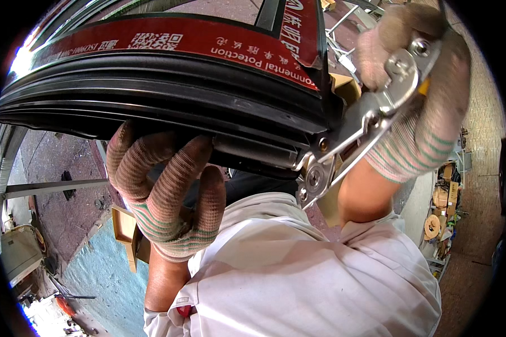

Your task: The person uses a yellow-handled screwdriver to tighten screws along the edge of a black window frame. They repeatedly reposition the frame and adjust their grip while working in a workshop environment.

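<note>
A black window frame (pixel 168 95) with red protective film (pixel 197 42) crosses in front of me. My left hand (pixel 171 185), in a soiled knit glove with green stripes, curls its fingers against the frame's near edge, thumb apart from them. At the frame's right corner a silvery metal window hinge (pixel 385 104) slants up to the right, folded out from its riveted end (pixel 315 178). My right hand (pixel 424 73), in a matching glove, closes round the upper part of the hinge arm. Its fingertips are smeared by motion. A small yellow part (pixel 424 86) shows beside the hinge.
A cardboard box (pixel 346 87) stands behind the frame's corner. Below at left lie a blue mat (pixel 104 281) and an open cardboard box (pixel 125 224). Metal bars (pixel 56 188) run along the left. Cartons and a tape roll (pixel 432 226) sit at the right.
</note>
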Demonstrator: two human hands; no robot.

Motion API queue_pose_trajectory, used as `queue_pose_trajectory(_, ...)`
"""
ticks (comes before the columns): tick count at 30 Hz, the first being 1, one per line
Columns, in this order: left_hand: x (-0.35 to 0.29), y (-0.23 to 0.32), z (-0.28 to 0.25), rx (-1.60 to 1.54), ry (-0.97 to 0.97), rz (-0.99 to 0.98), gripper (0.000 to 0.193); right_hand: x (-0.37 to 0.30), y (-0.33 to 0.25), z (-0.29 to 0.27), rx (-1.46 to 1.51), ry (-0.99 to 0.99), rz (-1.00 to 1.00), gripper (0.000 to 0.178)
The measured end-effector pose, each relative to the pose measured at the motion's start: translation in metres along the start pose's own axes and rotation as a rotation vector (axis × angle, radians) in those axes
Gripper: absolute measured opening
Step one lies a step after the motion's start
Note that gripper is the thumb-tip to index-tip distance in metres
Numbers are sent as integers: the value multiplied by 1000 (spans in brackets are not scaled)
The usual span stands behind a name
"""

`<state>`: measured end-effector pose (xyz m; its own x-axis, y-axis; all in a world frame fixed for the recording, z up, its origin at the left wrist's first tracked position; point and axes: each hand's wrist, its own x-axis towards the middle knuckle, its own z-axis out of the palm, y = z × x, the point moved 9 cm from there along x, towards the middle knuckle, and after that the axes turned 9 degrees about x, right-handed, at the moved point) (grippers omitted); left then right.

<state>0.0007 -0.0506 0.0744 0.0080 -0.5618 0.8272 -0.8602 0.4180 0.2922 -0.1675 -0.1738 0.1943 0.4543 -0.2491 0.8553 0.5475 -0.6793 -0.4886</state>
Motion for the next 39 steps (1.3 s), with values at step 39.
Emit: queue_pose_trajectory(39,6,7,-1,30,48,-30,42,-59,50,-31,-67,840,648,30)
